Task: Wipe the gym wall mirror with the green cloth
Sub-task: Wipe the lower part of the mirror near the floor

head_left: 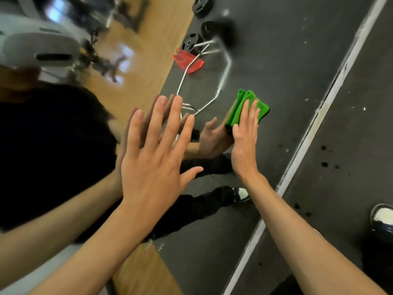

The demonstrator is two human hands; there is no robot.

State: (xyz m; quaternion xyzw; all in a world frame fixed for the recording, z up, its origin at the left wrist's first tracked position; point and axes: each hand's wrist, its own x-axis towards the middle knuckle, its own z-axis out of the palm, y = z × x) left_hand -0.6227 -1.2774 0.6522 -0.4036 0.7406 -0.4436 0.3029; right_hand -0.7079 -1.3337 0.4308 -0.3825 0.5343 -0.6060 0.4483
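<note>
The wall mirror [276, 60] fills most of the view, its pale lower frame strip [302, 145] running diagonally at the right. The folded green cloth [260, 108] lies flat against the glass under my right hand [244, 143], whose straight fingers press it onto the mirror. My left hand [155, 154] is spread flat, fingers straight, against or very near the glass to the left of the cloth. The reflections of both hands and of the cloth show just behind them.
The mirror reflects a chrome curl bar, black weight plates, a red item, a wooden floor and gym machines. Dark rubber floor [350, 167] lies right of the frame strip, and a shoe [382, 218] stands at the right edge.
</note>
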